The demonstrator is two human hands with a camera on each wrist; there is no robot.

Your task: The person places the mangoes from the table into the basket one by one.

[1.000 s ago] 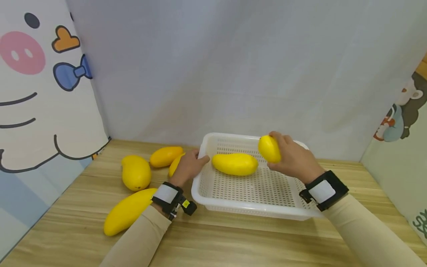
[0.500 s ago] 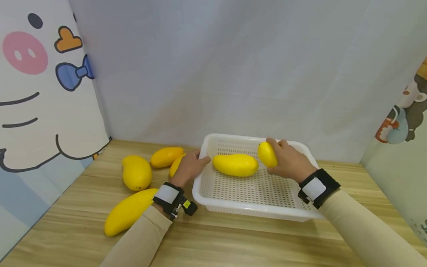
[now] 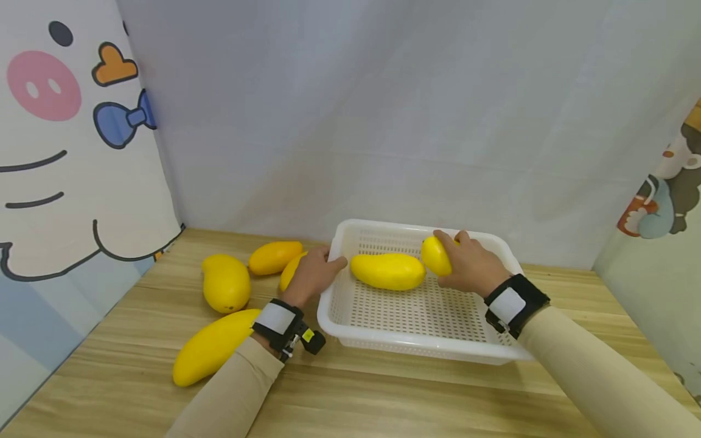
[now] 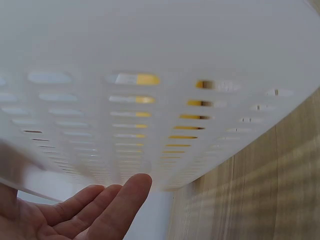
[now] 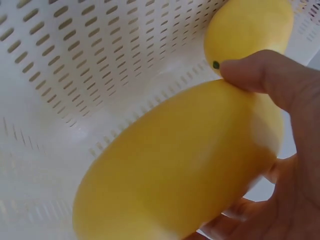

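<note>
Mango (image 3: 436,257), plain yellow, in right fingers (image 3: 447,242)

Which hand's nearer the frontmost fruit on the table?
The left hand, at the basket's rim, beyond and right of the frontmost fruit; the right hand, holding another fruit, is farther right.

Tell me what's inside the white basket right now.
One yellow fruit lies in the white basket, toward its left end. The right hand holds a second fruit; whether it touches the floor isn't clear. Floor beneath the hand and both fruits is covered.
</note>
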